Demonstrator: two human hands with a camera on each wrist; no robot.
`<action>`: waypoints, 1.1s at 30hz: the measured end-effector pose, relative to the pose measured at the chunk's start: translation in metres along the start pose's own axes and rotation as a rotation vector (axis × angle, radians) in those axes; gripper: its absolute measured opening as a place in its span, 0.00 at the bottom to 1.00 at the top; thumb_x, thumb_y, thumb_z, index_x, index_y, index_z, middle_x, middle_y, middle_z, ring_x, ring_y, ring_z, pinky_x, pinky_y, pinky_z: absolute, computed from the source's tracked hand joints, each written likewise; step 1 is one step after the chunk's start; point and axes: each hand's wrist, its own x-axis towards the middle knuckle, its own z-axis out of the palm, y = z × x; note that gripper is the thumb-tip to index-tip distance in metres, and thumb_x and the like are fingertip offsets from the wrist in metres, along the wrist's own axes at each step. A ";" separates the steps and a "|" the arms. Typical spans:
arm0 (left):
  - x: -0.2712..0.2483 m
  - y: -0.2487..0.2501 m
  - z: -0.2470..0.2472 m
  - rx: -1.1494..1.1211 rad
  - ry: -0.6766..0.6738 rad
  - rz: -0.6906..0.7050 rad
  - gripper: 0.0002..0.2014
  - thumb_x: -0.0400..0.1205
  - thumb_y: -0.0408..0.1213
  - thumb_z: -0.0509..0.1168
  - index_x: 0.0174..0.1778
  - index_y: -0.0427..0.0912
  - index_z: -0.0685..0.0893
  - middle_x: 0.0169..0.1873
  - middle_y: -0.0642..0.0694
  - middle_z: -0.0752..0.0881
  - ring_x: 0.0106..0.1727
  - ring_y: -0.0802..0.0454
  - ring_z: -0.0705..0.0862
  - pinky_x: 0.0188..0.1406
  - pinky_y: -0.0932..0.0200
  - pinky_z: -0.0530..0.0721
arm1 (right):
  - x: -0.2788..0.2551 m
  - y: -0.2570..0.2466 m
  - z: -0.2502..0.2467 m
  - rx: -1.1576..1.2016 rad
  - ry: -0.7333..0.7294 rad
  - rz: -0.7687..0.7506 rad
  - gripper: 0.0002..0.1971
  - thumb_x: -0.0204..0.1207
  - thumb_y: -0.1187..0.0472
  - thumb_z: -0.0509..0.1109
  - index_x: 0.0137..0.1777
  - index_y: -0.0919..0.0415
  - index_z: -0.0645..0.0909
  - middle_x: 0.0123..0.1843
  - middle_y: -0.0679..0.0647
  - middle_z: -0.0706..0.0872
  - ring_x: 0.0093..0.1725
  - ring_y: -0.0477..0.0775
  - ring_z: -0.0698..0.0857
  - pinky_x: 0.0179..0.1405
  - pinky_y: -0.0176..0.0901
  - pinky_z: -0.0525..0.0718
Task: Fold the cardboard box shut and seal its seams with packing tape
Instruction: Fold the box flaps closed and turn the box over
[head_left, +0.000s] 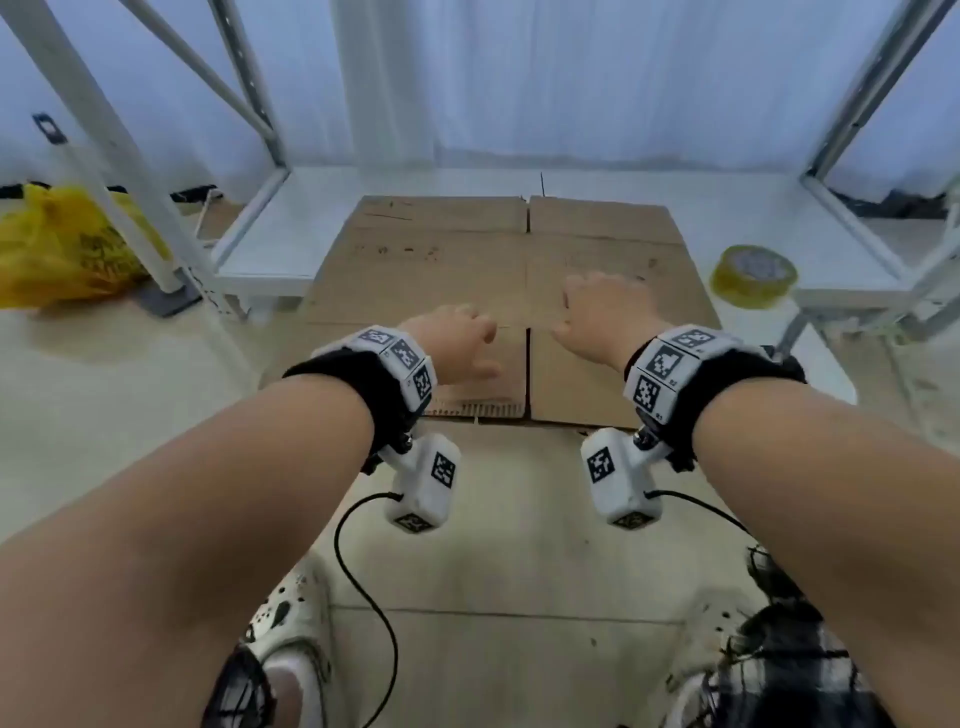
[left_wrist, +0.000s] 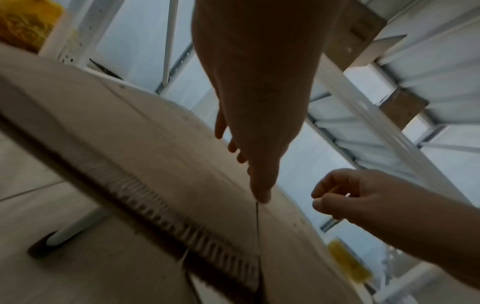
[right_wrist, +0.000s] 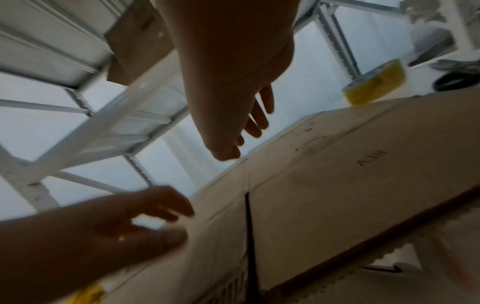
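— Cardboard, brown and flattened: the box lies on the floor, its far end up against the white shelf, a dark slit running near to far down its middle.

— Where is the person's left hand?

— Over the near left flap, just left of the slit. Its fingers are loosely bent and hold nothing; in the left wrist view the thumb tip comes down right at the slit's end, though contact with the board cannot be told.

— And the right hand?

— Over the board just right of the slit, a little farther off than the left. Its fingers hang relaxed and slightly spread, holding nothing. Whether they touch the cardboard cannot be told either.

— The tape?

— A yellowish tape roll sits flat on the shelf's near right corner, just beside the box's right edge, apart from both hands.

— Anything else?

— A yellow bag on the floor at the far left, behind a white frame leg.
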 end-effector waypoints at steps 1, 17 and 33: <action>0.001 0.003 0.006 0.011 -0.081 -0.014 0.31 0.79 0.61 0.60 0.74 0.47 0.69 0.69 0.44 0.73 0.67 0.44 0.74 0.66 0.44 0.76 | 0.001 -0.001 0.004 0.019 -0.055 0.013 0.18 0.79 0.52 0.61 0.64 0.61 0.74 0.62 0.61 0.78 0.60 0.64 0.79 0.59 0.56 0.78; 0.016 -0.006 0.032 0.329 -0.200 0.228 0.36 0.73 0.61 0.67 0.70 0.42 0.68 0.60 0.43 0.77 0.50 0.41 0.83 0.44 0.49 0.82 | -0.002 0.004 0.052 0.069 -0.430 0.026 0.34 0.80 0.37 0.60 0.79 0.58 0.64 0.76 0.62 0.71 0.72 0.65 0.73 0.71 0.57 0.72; -0.023 -0.022 -0.064 0.326 0.190 0.040 0.06 0.86 0.36 0.53 0.52 0.41 0.75 0.44 0.44 0.84 0.41 0.43 0.83 0.37 0.52 0.80 | -0.013 0.011 -0.020 0.168 -0.425 -0.094 0.54 0.65 0.31 0.73 0.84 0.57 0.52 0.83 0.56 0.63 0.79 0.57 0.66 0.78 0.55 0.65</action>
